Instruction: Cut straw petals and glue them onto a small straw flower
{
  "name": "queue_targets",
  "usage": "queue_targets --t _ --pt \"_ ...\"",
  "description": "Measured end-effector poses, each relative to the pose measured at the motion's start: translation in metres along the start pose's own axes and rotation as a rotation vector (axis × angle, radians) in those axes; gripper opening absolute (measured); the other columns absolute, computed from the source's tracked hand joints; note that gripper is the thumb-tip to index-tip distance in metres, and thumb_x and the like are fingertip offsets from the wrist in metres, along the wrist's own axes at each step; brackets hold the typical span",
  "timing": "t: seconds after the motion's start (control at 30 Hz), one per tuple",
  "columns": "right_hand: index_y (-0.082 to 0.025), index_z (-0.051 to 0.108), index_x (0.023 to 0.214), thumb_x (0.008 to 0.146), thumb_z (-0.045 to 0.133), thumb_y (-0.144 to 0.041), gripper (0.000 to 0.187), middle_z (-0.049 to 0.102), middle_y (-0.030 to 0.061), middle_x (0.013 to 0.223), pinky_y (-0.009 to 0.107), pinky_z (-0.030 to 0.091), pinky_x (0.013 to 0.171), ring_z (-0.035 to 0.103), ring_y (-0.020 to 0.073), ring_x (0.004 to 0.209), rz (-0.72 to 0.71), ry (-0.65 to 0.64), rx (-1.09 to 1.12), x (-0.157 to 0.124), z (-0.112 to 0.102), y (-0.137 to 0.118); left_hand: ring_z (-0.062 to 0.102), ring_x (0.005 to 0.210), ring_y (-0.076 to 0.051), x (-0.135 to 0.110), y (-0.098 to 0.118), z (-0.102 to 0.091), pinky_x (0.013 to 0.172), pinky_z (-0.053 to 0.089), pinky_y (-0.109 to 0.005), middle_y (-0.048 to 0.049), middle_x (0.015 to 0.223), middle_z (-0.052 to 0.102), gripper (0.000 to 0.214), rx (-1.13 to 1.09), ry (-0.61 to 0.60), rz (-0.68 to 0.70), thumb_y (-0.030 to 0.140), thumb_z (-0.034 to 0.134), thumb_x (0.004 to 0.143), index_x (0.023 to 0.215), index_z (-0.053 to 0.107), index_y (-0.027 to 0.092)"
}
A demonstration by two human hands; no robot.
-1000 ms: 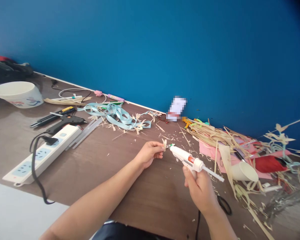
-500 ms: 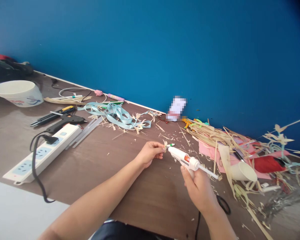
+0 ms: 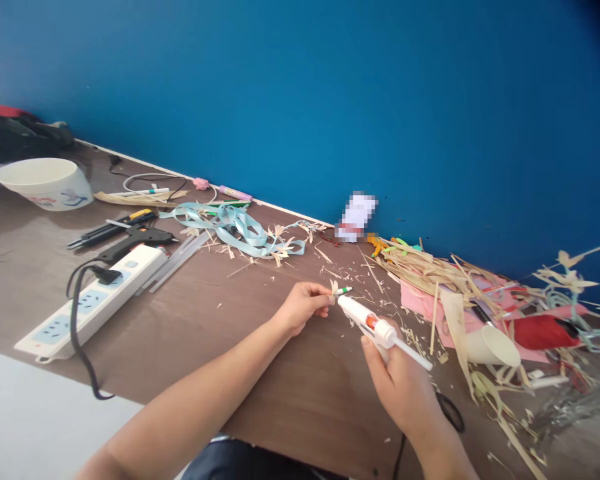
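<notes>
My left hand [image 3: 303, 308] is closed in a pinch on a small pale straw flower [image 3: 334, 291], partly hidden by the fingers. My right hand [image 3: 400, 373] wraps around the handle of a white hot glue gun [image 3: 363, 312]. A clear glue stick [image 3: 414, 355] juts from the back of the gun. The nozzle points at the flower and is very close to it; I cannot tell whether they touch. Just beyond the flower shows the tip of a white and green pen [image 3: 346, 291].
On the left are a power strip [image 3: 100, 300], a black glue gun [image 3: 137, 241], a utility knife [image 3: 111, 230] and a white paper tub [image 3: 45, 185]. Blue ribbon [image 3: 240, 230] lies mid-table. Straw strips [image 3: 425, 263], a paper cup [image 3: 493, 347] and a red bundle [image 3: 543, 331] crowd the right.
The glue gun has tilted slightly in my right hand, its glue stick end lower. My left hand keeps its pinch on the straw flower. The view has shifted a little.
</notes>
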State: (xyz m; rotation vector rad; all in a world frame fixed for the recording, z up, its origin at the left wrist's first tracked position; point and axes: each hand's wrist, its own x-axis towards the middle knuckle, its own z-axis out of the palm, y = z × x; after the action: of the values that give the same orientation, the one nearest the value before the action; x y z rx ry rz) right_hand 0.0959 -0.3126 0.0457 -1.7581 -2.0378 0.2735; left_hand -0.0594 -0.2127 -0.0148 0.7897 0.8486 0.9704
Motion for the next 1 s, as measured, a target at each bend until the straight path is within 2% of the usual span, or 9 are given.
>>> queue_targets --t 0.23,0.43,0.67,0.77,0.9,1.0 --pt "-0.018 0.045 0.104 0.085 0.036 -0.032 0.025 0.059 0.0023 0.065 0.028 0.043 0.056 0.057 0.0195 0.056 0.041 0.006 -0.053 -0.0004 0.0024 0.0008 0.047 0.040 -0.005 -0.0009 0.0005 0.0015 0.046 0.041 -0.019 0.0032 0.049 0.055 0.009 0.026 0.012 0.014 0.017 0.067 0.055 0.059 0.062 0.012" --pt "-0.019 0.045 0.102 0.086 0.035 -0.031 0.022 0.054 0.0000 0.061 0.027 0.041 0.053 0.053 0.0179 0.052 0.010 -0.030 -0.029 -0.0006 0.0002 -0.0013 0.047 0.039 -0.005 -0.0002 0.0000 0.0012 0.045 0.041 -0.020 0.0033 0.048 0.055 0.009 0.048 0.031 0.038 0.017 0.067 0.055 0.060 0.063 0.011" --pt "-0.019 0.045 0.106 0.086 0.036 -0.031 0.025 0.056 0.0015 0.063 0.029 0.042 0.057 0.055 0.0193 0.055 0.016 -0.005 -0.032 -0.0006 0.0043 0.0012 0.046 0.039 -0.005 -0.0005 0.0010 0.0021 0.045 0.041 -0.019 0.0037 0.048 0.055 0.010 0.047 0.048 0.042 0.017 0.069 0.053 0.059 0.062 0.012" --pt "-0.018 0.045 0.104 0.085 0.037 -0.032 0.025 0.055 0.0017 0.062 0.029 0.043 0.054 0.054 0.0187 0.053 0.020 0.044 -0.017 -0.0002 0.0060 0.0043 0.047 0.040 -0.005 -0.0013 0.0021 0.0017 0.045 0.041 -0.020 0.0031 0.048 0.055 0.012 0.024 0.038 0.026 0.018 0.069 0.053 0.059 0.062 0.012" --pt "-0.018 0.047 0.102 0.085 0.036 -0.033 0.025 0.060 0.0063 0.078 0.027 0.044 0.058 0.057 0.0184 0.061 0.035 0.104 0.057 0.0005 0.0050 0.0061 0.046 0.041 -0.005 -0.0019 0.0037 0.0003 0.044 0.041 -0.019 0.0022 0.048 0.054 0.014 -0.023 0.010 -0.020 0.022 0.070 0.053 0.059 0.062 0.012" --pt "-0.018 0.047 0.104 0.085 0.037 -0.033 0.027 0.061 0.0075 0.085 0.028 0.045 0.062 0.059 0.0198 0.070 0.034 0.084 0.078 0.0001 0.0041 0.0042 0.046 0.042 -0.005 -0.0017 0.0039 -0.0001 0.044 0.041 -0.019 0.0023 0.048 0.053 0.015 -0.043 -0.001 -0.038 0.022 0.070 0.052 0.059 0.062 0.012"
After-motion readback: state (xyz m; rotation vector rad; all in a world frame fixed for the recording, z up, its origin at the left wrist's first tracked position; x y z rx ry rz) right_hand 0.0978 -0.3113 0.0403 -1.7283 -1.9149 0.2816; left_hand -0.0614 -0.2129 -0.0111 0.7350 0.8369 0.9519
